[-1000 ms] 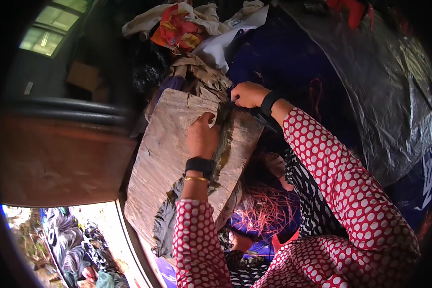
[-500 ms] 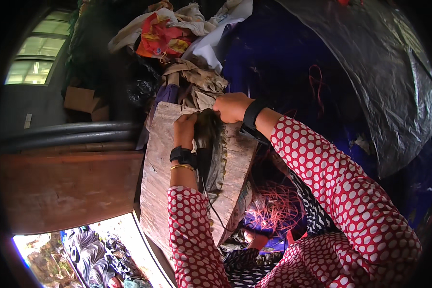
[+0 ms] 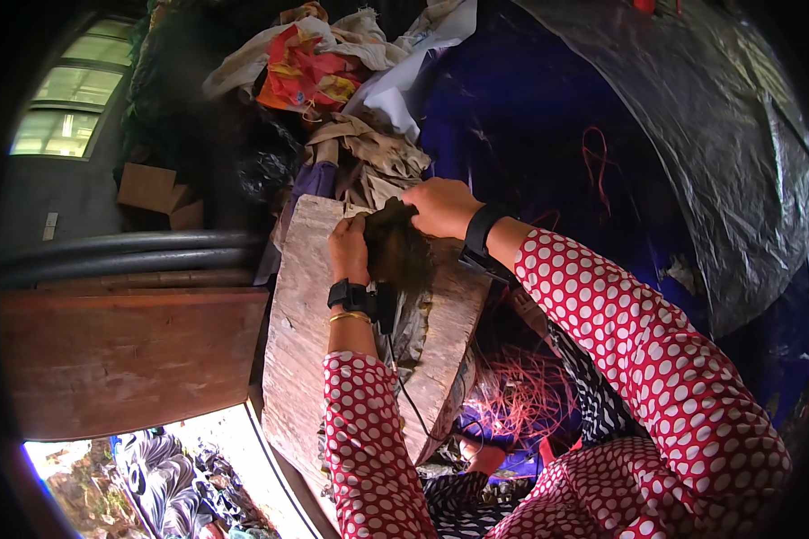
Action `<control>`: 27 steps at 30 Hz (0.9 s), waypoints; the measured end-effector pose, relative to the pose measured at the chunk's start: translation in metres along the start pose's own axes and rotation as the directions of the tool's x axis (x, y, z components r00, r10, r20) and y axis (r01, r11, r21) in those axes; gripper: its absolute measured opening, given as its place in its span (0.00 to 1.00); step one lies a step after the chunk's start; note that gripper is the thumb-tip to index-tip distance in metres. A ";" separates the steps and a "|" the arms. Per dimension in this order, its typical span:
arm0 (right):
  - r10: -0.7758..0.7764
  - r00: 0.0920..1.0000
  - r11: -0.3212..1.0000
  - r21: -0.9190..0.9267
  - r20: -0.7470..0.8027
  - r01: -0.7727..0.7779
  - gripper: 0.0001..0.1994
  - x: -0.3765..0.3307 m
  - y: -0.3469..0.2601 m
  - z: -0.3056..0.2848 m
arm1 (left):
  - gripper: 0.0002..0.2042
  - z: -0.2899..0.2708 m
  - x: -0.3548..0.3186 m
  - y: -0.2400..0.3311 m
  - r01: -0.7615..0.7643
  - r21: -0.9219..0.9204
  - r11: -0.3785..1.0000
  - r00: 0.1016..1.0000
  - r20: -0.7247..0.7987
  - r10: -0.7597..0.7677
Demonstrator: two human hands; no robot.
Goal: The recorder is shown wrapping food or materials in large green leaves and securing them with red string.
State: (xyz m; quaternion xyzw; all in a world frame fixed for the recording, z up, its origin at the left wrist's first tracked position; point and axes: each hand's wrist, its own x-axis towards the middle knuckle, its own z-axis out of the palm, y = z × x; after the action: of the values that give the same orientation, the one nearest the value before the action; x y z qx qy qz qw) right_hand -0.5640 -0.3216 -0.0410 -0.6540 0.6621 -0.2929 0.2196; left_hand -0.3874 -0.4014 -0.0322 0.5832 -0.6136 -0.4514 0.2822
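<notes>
A dark brownish-green, limp, leaf-like piece (image 3: 394, 244) is stretched between my two hands over a worn wooden board (image 3: 307, 310). My left hand (image 3: 349, 251) pinches its left edge. At the upper right corner, my right hand (image 3: 442, 207) has closed fingers on it. Its lower part is blurred, so I cannot tell its exact kind. Below it, along the middle of the board, runs a strip of greyish, crumpled material (image 3: 411, 334). Both wrists carry black bands, and a thin black cable hangs below the left one.
Beyond the board lie crumpled brown cloth (image 3: 382, 153) and a red-orange plastic bag (image 3: 304, 72). Tangled red strings (image 3: 526, 391) lie to the right, near blue sheeting (image 3: 521, 117) and grey plastic film (image 3: 692, 135). A brown wooden panel (image 3: 126, 359) stands at left.
The dark piece has been raised and spread wider between my hands, showing more of its surface. My hands have shifted slightly right. The view has moved a little.
</notes>
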 end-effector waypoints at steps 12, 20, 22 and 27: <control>0.021 0.992 0.997 0.073 -0.127 -0.012 0.06 0.010 0.002 -0.007 | 0.12 0.006 -0.024 0.028 -0.199 -0.015 0.980 0.954 0.226 0.197; -0.214 0.936 0.957 0.134 -0.281 0.259 0.06 0.022 -0.001 -0.010 | 0.14 0.015 -0.018 0.031 -0.073 0.139 0.988 0.932 0.361 0.018; -0.256 0.902 0.933 0.154 -0.346 0.324 0.06 0.023 0.002 -0.009 | 0.13 0.016 -0.010 0.025 -0.016 0.250 0.968 0.945 0.322 -0.067; -0.071 0.975 0.977 0.183 -0.210 0.111 0.15 0.023 0.004 -0.016 | 0.15 -0.002 0.013 -0.006 -0.295 0.083 0.952 0.920 0.294 0.260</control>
State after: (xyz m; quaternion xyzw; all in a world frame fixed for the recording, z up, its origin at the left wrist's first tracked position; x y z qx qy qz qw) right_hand -0.5788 -0.3430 -0.0299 -0.6261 0.6185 -0.4307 0.1999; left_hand -0.3851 -0.4135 -0.0391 0.4371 -0.7508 -0.4453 0.2166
